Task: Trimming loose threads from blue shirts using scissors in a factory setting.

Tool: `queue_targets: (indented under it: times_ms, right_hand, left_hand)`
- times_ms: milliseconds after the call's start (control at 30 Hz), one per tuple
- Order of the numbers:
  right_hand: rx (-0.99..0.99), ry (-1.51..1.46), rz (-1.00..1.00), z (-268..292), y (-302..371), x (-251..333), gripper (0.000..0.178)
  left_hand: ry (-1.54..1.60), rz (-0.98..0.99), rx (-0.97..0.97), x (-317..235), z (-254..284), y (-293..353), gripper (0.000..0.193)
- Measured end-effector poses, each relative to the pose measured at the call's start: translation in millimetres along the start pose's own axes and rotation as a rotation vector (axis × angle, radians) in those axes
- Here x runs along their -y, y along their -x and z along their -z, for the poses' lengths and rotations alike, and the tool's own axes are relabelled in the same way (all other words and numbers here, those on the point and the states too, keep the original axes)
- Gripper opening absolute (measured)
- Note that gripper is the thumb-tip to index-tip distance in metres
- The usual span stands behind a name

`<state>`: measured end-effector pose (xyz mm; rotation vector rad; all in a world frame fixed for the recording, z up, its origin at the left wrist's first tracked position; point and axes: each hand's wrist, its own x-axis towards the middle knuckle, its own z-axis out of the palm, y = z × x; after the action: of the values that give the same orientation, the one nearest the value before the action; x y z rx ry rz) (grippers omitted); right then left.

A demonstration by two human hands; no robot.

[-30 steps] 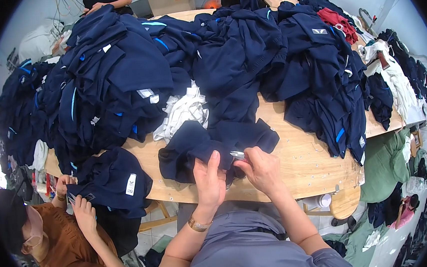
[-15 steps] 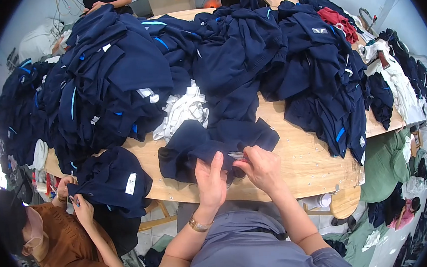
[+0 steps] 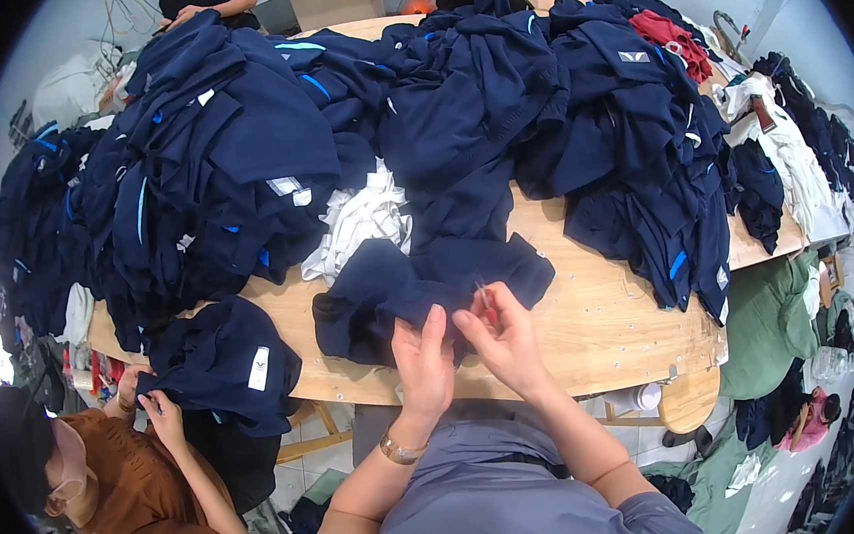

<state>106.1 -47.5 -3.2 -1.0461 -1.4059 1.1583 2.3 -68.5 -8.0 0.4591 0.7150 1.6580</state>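
Observation:
A dark navy garment (image 3: 367,297) lies bunched at the near edge of the wooden table, in front of me. My left hand (image 3: 423,366) is closed at its near edge, thumb up, with cloth gripped under the thumb and fingers. Close beside it, over the cloth, my right hand (image 3: 506,351) is wrapped round red-handled thread snips (image 3: 490,310). Their thin metal blades point up and away from me, clear of the left hand. The right thumb and fingertips come near the left fingers; whether a thread is between them is too small to tell.
Big heaps of navy garments (image 3: 227,152) cover the table's far side, around a pile of white strips (image 3: 363,222). Bare wood (image 3: 602,323) shows at right. At left a co-worker (image 3: 148,480) handles another navy garment (image 3: 229,358). Two people stand across the table.
My right hand has turned so that the snips' blades swing from pointing left at the left hand to pointing upward. The left hand stays in place on the garment.

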Motion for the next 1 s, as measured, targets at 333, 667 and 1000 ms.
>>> queue_targets:
  times_ms: [333, 667, 1000]
  right_hand:
    - [0.549, -0.055, 0.093, 8, 23, 21, 0.018]
    - [-0.059, 0.500, 0.337, 18, -3, -4, 0.023]
    - [0.007, -0.027, -0.044, 0, 4, -5, 0.021]
  left_hand:
    - [0.069, 0.074, -0.003, -11, 2, -8, 0.020]
    - [0.076, 0.118, -0.012, -9, 5, -6, 0.017]
    - [-0.028, -0.005, 0.078, 2, 8, -3, 0.013]
